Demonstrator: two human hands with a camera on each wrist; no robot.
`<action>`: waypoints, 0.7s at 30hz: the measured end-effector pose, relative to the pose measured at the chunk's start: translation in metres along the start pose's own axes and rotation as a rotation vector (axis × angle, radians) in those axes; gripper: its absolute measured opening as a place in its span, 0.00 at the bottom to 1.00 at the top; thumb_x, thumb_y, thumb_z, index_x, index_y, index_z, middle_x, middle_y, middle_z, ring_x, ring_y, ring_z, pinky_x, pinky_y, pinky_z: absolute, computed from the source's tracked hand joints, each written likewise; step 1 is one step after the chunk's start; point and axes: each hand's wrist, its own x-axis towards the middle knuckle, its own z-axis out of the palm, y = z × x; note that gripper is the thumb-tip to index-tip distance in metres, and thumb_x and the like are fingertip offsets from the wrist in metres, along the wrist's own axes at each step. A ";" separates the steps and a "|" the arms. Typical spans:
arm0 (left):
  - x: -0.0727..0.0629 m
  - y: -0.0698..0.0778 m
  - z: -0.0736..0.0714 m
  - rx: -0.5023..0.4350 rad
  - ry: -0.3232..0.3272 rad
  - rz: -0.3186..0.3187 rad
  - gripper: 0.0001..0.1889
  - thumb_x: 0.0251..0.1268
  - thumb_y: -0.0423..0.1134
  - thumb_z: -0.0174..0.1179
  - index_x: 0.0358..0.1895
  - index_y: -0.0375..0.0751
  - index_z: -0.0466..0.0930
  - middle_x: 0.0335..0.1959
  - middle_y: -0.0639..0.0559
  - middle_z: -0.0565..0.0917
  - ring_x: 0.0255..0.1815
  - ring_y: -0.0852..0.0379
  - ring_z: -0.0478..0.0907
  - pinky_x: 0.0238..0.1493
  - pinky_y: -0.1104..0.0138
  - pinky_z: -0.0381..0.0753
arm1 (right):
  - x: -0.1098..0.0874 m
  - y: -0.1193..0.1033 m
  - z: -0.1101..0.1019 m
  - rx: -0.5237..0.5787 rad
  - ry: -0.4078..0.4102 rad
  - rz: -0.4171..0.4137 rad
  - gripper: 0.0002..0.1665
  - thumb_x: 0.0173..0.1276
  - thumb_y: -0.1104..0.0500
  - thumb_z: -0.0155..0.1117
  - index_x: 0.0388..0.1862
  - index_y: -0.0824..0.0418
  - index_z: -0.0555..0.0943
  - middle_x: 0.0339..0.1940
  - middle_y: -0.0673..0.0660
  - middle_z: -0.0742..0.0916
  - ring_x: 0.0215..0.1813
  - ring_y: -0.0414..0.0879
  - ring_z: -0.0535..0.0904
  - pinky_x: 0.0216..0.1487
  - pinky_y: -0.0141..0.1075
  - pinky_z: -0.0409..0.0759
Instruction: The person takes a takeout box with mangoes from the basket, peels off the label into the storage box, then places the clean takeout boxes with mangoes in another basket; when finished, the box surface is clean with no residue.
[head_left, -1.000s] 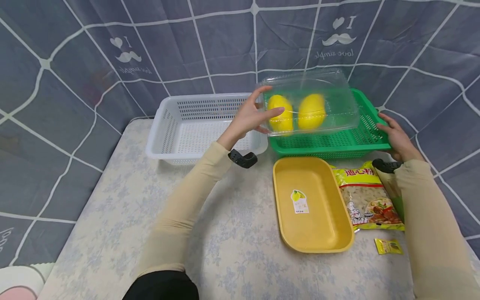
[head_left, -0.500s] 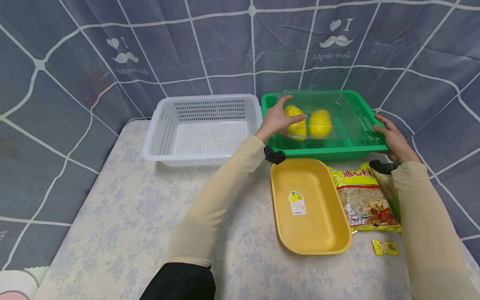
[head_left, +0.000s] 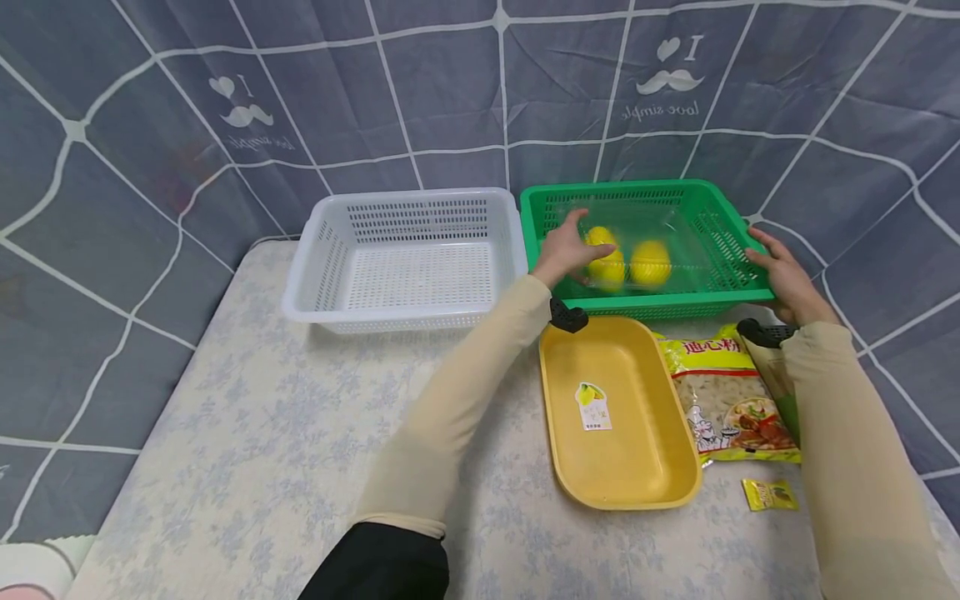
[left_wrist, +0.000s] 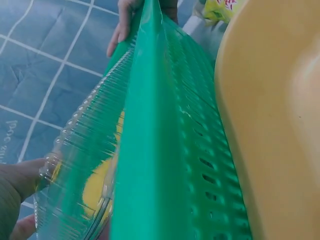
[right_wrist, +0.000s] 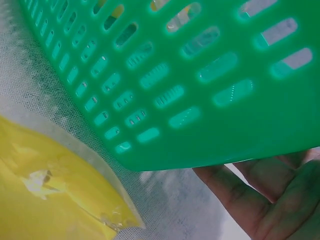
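Note:
A clear plastic box with two yellow lemons inside sits down within the green basket. My left hand holds this box by its left end, thumb and fingers spread across it. In the left wrist view the ridged clear side shows behind the basket's near rim, with part of the left hand at its end. At the basket's right end, my right hand grips the rim. From the right wrist, its fingers show under the slotted green wall.
A white basket stands left of the green one. In front lie a yellow tray with a lemon sticker, a food bag and a small yellow packet. A grey checked cloth hangs behind.
My left hand has moved right and down, lowering the clear box of lemons from above the green basket into it. The right hand has stayed at the basket's right end.

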 end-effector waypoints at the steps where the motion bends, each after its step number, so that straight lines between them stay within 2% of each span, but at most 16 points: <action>1: 0.000 -0.001 0.000 -0.003 -0.001 -0.013 0.41 0.61 0.48 0.65 0.75 0.56 0.51 0.61 0.41 0.73 0.18 0.48 0.81 0.27 0.59 0.83 | 0.001 0.000 0.000 0.001 0.000 0.001 0.36 0.73 0.51 0.52 0.76 0.37 0.52 0.38 0.46 0.78 0.29 0.40 0.81 0.23 0.36 0.81; 4: 0.001 -0.001 0.002 0.009 -0.012 -0.056 0.42 0.63 0.49 0.62 0.76 0.57 0.47 0.63 0.42 0.72 0.20 0.47 0.82 0.25 0.60 0.82 | 0.001 0.000 0.001 -0.001 -0.003 0.004 0.36 0.73 0.51 0.52 0.76 0.37 0.52 0.37 0.46 0.78 0.29 0.40 0.81 0.23 0.36 0.81; 6: 0.003 -0.003 0.004 0.045 -0.013 -0.075 0.42 0.65 0.49 0.60 0.76 0.57 0.45 0.59 0.41 0.75 0.21 0.47 0.82 0.24 0.62 0.82 | 0.001 0.000 0.002 0.004 -0.004 0.009 0.36 0.73 0.51 0.51 0.76 0.37 0.52 0.37 0.46 0.78 0.29 0.41 0.81 0.23 0.36 0.81; 10: 0.008 -0.006 0.009 0.134 -0.022 -0.113 0.41 0.69 0.49 0.55 0.77 0.56 0.40 0.45 0.40 0.82 0.16 0.52 0.78 0.24 0.64 0.81 | -0.001 -0.002 0.001 0.018 -0.008 0.015 0.37 0.73 0.51 0.52 0.76 0.37 0.51 0.36 0.46 0.79 0.29 0.41 0.82 0.23 0.36 0.81; 12: 0.009 -0.007 0.011 0.176 -0.026 -0.133 0.40 0.70 0.49 0.53 0.77 0.55 0.38 0.44 0.39 0.81 0.15 0.53 0.74 0.25 0.65 0.80 | -0.001 -0.002 0.001 0.025 -0.011 0.017 0.37 0.73 0.51 0.52 0.77 0.38 0.50 0.36 0.46 0.79 0.29 0.41 0.82 0.24 0.36 0.81; 14: 0.010 -0.008 0.013 0.217 -0.036 -0.145 0.40 0.72 0.50 0.51 0.77 0.54 0.35 0.53 0.36 0.77 0.15 0.53 0.72 0.25 0.65 0.80 | -0.001 -0.002 0.001 0.039 -0.012 0.019 0.38 0.73 0.51 0.52 0.77 0.38 0.50 0.36 0.46 0.80 0.29 0.41 0.82 0.23 0.37 0.81; 17: 0.009 -0.009 0.014 0.251 -0.041 -0.149 0.39 0.73 0.50 0.48 0.77 0.53 0.34 0.68 0.33 0.62 0.17 0.53 0.73 0.24 0.66 0.77 | -0.001 -0.002 0.002 0.061 -0.012 0.025 0.37 0.73 0.52 0.52 0.77 0.38 0.50 0.36 0.46 0.80 0.29 0.42 0.82 0.23 0.37 0.81; 19: 0.008 -0.010 0.013 0.264 -0.044 -0.146 0.38 0.74 0.50 0.46 0.77 0.53 0.33 0.72 0.33 0.52 0.17 0.54 0.72 0.22 0.67 0.75 | -0.001 -0.001 0.002 0.067 -0.011 0.028 0.37 0.73 0.52 0.52 0.76 0.37 0.51 0.36 0.46 0.80 0.29 0.42 0.82 0.23 0.37 0.81; 21: 0.008 -0.011 0.013 0.269 -0.046 -0.144 0.37 0.75 0.50 0.45 0.77 0.53 0.33 0.73 0.32 0.50 0.14 0.57 0.68 0.20 0.68 0.71 | 0.000 -0.001 0.003 0.063 -0.010 0.026 0.36 0.73 0.52 0.51 0.76 0.37 0.51 0.37 0.46 0.80 0.29 0.41 0.82 0.23 0.37 0.81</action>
